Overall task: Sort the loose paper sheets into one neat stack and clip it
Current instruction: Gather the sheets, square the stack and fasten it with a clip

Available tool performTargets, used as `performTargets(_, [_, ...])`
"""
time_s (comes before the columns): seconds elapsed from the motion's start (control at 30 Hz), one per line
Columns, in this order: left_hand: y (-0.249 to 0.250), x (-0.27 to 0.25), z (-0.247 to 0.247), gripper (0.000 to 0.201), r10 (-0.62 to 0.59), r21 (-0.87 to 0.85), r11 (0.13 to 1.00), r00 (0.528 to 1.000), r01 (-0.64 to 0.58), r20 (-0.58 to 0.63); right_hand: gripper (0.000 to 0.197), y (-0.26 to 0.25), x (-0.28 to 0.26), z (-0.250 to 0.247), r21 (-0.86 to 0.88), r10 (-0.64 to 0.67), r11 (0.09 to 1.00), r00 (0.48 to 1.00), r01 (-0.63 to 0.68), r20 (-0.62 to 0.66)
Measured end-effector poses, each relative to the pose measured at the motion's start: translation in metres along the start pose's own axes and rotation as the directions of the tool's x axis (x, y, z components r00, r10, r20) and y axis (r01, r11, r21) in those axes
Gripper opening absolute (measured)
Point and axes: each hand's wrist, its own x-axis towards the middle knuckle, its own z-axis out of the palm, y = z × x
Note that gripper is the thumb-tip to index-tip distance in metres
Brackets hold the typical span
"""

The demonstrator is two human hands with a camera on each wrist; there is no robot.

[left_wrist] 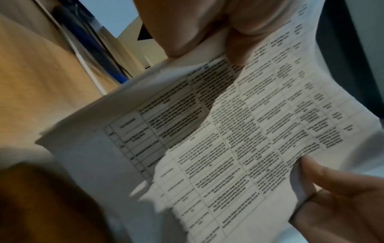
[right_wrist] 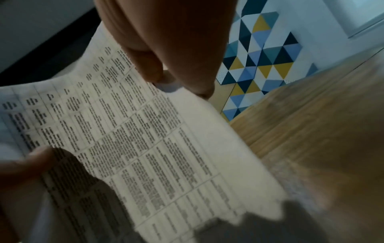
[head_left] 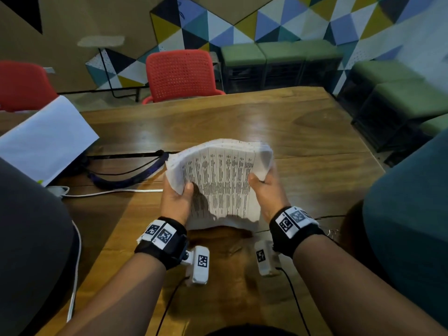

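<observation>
A bundle of white paper sheets printed with tables is held upright over the wooden table, its lower edge near the tabletop. My left hand grips the bundle's left side, thumb on the front page. My right hand grips the right side, thumb on the front. The sheets bow and fan at the top and their edges are uneven. In the left wrist view the printed sheets fill the frame between my left hand and my right hand. The right wrist view shows the same sheets. No clip is visible.
A large white sheet lies at the table's left edge over dark cables and a white cord. Two red chairs stand beyond the table, green benches at the back, padded seats on either side of me.
</observation>
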Motion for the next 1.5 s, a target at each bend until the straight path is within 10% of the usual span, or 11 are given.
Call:
performTargets(0.33, [-0.002,0.010,-0.017,0.078,-0.030,-0.069,0.997,1.000,0.030,-0.001,0.074,-0.006,0.006,-0.008,0.146,0.066,0.987,0.997,-0.071,0.038])
performTargets(0.63, [0.005,0.015,-0.018,0.070,0.045,-0.101,0.994,0.999,-0.046,-0.012,0.053,-0.004,0.019,-0.014,0.349,0.067,0.934,0.997,-0.074,0.033])
performTargets(0.97, [0.006,0.015,-0.010,0.051,-0.033,-0.215,0.976,0.999,0.035,0.016,0.012,0.011,0.010,-0.015,0.005,-0.187,0.982,0.977,0.189,-0.101])
performTargets(1.33, [0.005,0.018,-0.014,0.037,-0.111,-0.233,0.966,0.994,0.113,0.019,0.031,-0.002,0.022,-0.008,-0.116,-0.177,0.980,0.973,0.160,-0.148])
performTargets(1.5, [0.006,0.018,-0.009,0.035,-0.047,-0.202,0.978,0.999,0.049,0.014,0.061,-0.008,0.019,-0.006,-0.478,-0.659,0.681,0.749,0.555,-0.070])
